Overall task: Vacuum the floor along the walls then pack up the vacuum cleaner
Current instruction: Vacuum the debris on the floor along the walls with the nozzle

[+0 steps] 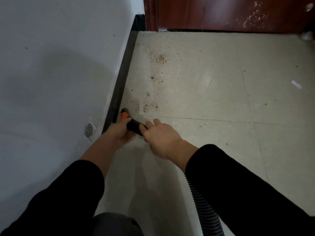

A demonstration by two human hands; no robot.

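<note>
Vacuum nozzle (pixel 125 113) sits beside the baseboard (pixel 121 82), open floor (pixel 213 92) rightward.

Reddish-brown door (pixel 238 12) at far end, grey outlet plate (pixel 89 130) low left; white scrap (pixel 296 84) right

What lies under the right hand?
The black vacuum handle passes under the right hand, which grips it. Where the handle meets the ribbed hose is covered by the hand and the sleeve.
</note>
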